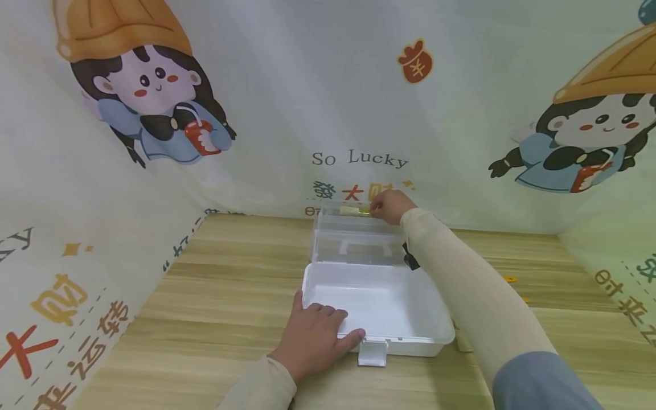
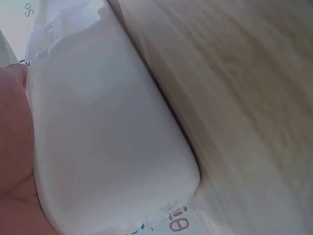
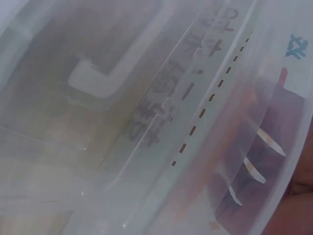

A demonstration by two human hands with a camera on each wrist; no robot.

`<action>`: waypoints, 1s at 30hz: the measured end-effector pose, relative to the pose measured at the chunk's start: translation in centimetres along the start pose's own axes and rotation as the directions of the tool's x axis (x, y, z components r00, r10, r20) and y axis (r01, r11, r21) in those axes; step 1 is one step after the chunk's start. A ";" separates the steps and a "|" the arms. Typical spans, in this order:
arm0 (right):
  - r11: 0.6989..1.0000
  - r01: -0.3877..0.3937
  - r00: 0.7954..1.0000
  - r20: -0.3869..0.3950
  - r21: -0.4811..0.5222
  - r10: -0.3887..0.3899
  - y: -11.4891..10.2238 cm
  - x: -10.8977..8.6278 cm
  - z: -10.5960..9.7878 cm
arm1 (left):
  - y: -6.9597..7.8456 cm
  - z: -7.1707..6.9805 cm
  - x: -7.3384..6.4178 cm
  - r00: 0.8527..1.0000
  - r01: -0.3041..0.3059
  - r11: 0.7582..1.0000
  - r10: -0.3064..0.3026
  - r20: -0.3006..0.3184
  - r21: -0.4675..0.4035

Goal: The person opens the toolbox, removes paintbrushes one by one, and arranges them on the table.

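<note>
A white plastic storage box stands on the table, its see-through lid folded back behind it. My left hand holds the box's front left corner, fingers over the rim and thumb along the front edge beside the white latch. In the left wrist view, the palm lies against the box wall. My right hand reaches over the lid's far edge and pinches a small brush with a pale end and a gold-coloured band. The right wrist view shows the fingers blurred through the lid.
Partly behind my right arm, two yellow items lie on the wood-grain table. A printed cloth hangs behind the table and along both sides. A pale object peeks out right of the box.
</note>
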State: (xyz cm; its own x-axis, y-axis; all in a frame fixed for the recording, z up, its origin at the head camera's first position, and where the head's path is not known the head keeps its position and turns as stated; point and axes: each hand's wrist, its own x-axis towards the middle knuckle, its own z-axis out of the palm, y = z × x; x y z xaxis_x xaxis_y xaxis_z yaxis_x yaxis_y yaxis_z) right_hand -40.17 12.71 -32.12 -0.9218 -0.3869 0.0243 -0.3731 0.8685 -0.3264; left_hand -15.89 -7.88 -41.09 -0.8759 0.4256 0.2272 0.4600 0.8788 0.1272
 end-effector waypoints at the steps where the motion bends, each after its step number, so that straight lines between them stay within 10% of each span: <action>1: 1.000 -0.003 1.000 0.002 0.000 0.003 0.0 0.0 0.0 | 0.0 0.0 0.0 1.000 0.001 1.000 -0.001 0.002 0.000; 20: 0.999 0.037 0.998 -0.044 0.008 -0.037 -0.6 -0.8 -0.9 | 0.2 -0.1 0.1 1.000 0.004 1.000 -0.004 0.019 0.001; 30: 0.988 0.091 0.988 -0.132 0.125 -0.074 -1.6 -5.6 -4.5 | 0.3 -0.1 0.0 0.999 0.008 1.000 -0.008 0.035 0.007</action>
State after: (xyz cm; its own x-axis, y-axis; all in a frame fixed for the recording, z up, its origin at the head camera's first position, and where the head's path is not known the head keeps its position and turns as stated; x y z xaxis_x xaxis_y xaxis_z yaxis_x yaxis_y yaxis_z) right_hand -34.89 14.92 -27.45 -0.8975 -0.4055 0.1731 -0.4389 0.7841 -0.4389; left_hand -15.75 -7.67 -40.97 -0.8843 0.4255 0.1924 0.4518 0.8837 0.1224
